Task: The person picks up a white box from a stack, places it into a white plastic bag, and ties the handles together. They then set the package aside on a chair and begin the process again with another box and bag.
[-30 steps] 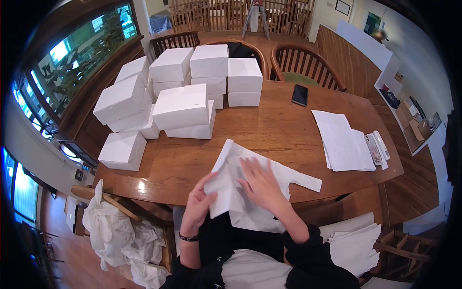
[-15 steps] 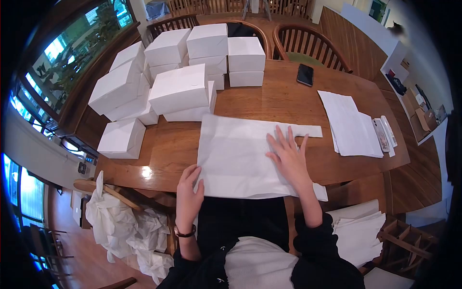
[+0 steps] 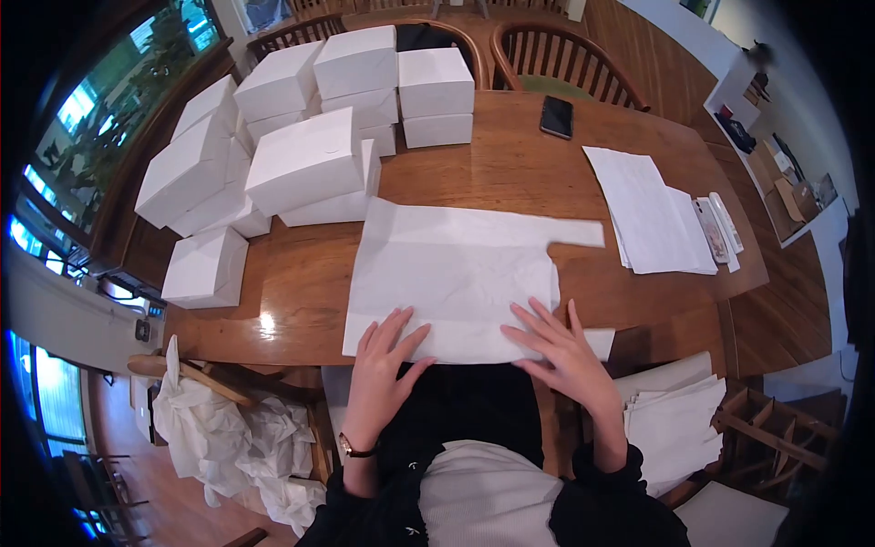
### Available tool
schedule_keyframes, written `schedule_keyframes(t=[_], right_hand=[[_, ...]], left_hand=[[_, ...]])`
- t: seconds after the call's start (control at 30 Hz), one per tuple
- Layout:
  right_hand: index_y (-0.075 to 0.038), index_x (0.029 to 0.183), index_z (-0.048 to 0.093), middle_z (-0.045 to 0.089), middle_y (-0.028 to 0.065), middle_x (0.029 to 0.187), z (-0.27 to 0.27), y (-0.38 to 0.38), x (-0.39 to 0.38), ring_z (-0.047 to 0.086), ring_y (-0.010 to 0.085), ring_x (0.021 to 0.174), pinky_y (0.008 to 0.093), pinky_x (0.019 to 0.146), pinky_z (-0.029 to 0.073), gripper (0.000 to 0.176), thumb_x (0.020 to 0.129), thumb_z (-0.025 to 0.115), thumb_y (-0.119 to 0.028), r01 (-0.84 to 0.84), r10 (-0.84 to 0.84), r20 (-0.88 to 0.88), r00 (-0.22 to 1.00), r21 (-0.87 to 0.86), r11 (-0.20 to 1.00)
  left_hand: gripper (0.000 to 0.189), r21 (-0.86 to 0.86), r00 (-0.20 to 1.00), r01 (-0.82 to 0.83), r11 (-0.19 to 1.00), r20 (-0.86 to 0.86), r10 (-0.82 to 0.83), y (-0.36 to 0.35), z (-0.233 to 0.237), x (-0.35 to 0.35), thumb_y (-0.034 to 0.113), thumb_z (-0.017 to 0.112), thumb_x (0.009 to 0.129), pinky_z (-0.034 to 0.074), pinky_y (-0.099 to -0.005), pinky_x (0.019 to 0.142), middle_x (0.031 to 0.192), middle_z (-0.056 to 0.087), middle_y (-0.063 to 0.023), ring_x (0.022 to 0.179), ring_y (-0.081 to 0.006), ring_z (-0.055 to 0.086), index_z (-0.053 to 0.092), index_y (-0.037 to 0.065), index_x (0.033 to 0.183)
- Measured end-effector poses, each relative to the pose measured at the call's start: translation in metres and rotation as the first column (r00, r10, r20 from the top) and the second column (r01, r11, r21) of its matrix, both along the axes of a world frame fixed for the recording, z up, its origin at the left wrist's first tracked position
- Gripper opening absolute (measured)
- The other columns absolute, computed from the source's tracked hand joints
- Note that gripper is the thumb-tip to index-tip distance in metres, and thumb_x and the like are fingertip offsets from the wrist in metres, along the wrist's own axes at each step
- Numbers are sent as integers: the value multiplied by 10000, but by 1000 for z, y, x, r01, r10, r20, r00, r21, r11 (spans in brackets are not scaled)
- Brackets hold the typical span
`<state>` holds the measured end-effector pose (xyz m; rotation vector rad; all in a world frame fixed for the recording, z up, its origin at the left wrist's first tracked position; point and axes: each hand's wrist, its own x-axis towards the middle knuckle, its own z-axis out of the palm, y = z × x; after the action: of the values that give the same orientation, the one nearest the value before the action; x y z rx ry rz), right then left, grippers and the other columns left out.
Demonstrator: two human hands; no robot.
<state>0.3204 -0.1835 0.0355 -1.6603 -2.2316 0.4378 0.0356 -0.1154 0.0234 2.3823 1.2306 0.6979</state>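
Observation:
A white T-shirt-style carrier bag (image 3: 447,264) lies flat at the table's near edge, its two handle strips pointing right. My left hand (image 3: 383,360) rests on the bag's near edge, left of the middle, with the fingers stretched out. On the near right part of the bag lies my right hand (image 3: 565,356), fingers spread, close to the nearer handle strip. Neither hand grips anything. Light creases run across the bag's surface.
White boxes (image 3: 305,169) are stacked at the table's left and back. A black phone (image 3: 557,118) lies toward the back right, near a stack of flat white bags (image 3: 643,214). Crumpled white bags (image 3: 196,415) hang at the lower left; more flat white ones (image 3: 674,428) lie lower right.
My left hand has moved from the bag's left edge onto its near edge. My right hand has slid back toward me from the middle of the bag. The view has shifted slightly.

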Motion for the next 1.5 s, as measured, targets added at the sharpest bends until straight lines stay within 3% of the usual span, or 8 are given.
schedule_keyframes(t=[0.47, 0.73, 0.87, 1.0, 1.23, 1.37, 1.47, 1.5], right_hand=[[-196, 1254, 658, 583, -17, 1369, -27, 13, 12, 480, 242, 1336, 576, 1175, 201, 505, 792, 667, 7, 268, -274, -20, 962, 286, 920], [-168, 1276, 654, 584, 29, 1379, -46, 8, 49, 477, 258, 1347, 498, 1169, 259, 523, 820, 567, 71, 637, -641, -127, 757, 368, 678], [-157, 1281, 643, 544, 41, 1414, -47, 6, 68, 445, 276, 1357, 500, 1175, 241, 446, 866, 580, -6, 764, -751, -191, 632, 314, 563], [-152, 1352, 562, 506, 51, 1443, -45, 4, 75, 409, 279, 1384, 528, 1187, 186, 508, 867, 563, -2, 747, -714, -223, 664, 240, 620], [-141, 1406, 494, 480, 67, 1461, -7, -1, 67, 319, 314, 1442, 612, 1173, -56, 626, 782, 525, -97, 434, -381, -301, 874, 132, 891], [-117, 1361, 541, 540, 74, 1398, -14, 18, 51, 409, 279, 1382, 605, 1178, -31, 498, 864, 503, -114, 377, -314, -362, 878, 118, 919], [-96, 1271, 620, 617, 62, 1301, -3, 38, 39, 495, 245, 1293, 586, 1185, 7, 378, 924, 473, -130, 442, -430, -111, 896, 129, 888], [-90, 1236, 640, 640, 62, 1255, 3, 41, 42, 516, 242, 1263, 578, 1186, 23, 346, 940, 472, -151, 435, -418, -159, 894, 92, 896]], left_hand=[[448, -5, 999, -40, 999, -29, 39, -11, 14, 7, 13, 608, 827, 354, -439, 1061, 1393, 518, -174, 1261, -327, 500, 613, 62, 1272], [585, 28, 988, -143, 989, -51, 144, -7, 5, -11, -97, 543, 715, 335, -433, 1071, 1356, 546, -117, 1256, -313, 497, 618, 78, 1268], [628, 62, 980, -180, 982, -78, 185, -3, 5, -25, -104, 531, 667, 309, -437, 1079, 1347, 548, -104, 1253, -296, 493, 637, 108, 1249], [642, 40, 978, -204, 978, -27, 205, -2, 1, -29, -92, 499, 635, 273, -422, 1101, 1351, 551, -87, 1263, -293, 483, 655, 115, 1222], [610, 67, 974, -227, 972, 19, 226, -2, -3, -40, -79, 533, 656, 265, -451, 1126, 1351, 546, -102, 1272, -303, 482, 660, 116, 1220], [596, 77, 975, -221, 972, 28, 219, -3, -7, -41, -74, 538, 667, 275, -458, 1124, 1357, 543, -106, 1274, -311, 480, 667, 117, 1216], [583, 68, 973, -228, 971, 38, 226, -7, -6, -40, -68, 545, 679, 277, -471, 1130, 1362, 538, -109, 1277, -318, 477, 668, 119, 1218], [580, 59, 972, -233, 971, 33, 231, -9, -5, -41, -66, 549, 682, 275, -477, 1133, 1362, 538, -110, 1280, -319, 476, 669, 121, 1218]])
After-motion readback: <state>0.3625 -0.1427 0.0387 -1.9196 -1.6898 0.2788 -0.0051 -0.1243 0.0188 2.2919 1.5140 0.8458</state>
